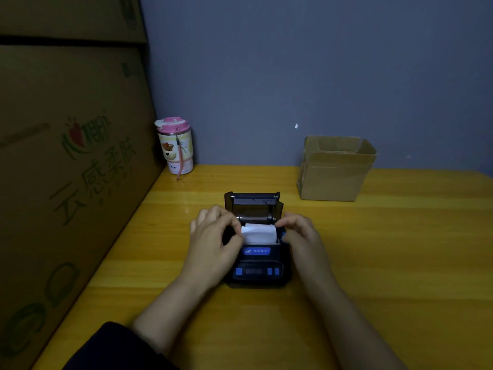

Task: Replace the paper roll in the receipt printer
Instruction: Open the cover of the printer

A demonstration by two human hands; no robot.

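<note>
a small black receipt printer (pixel 257 259) sits on the yellow table (pixel 373 249) with its lid (pixel 253 203) tipped open just beyond both hands. the left hand (pixel 213 237) pinches the left end of the white paper roll (pixel 259 233) and the right hand (pixel 300 232) pinches its right end, the roll lying in the open bay between them. a cardboard box (pixel 336 169) stands well beyond the right hand, a pink-lidded cup (pixel 176 146) beyond the left.

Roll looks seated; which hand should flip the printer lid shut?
Probably the right hand: its fingertips sit beside the open lid's hinge, barely touching the paper roll. The left hand pinches the roll's end.
</note>
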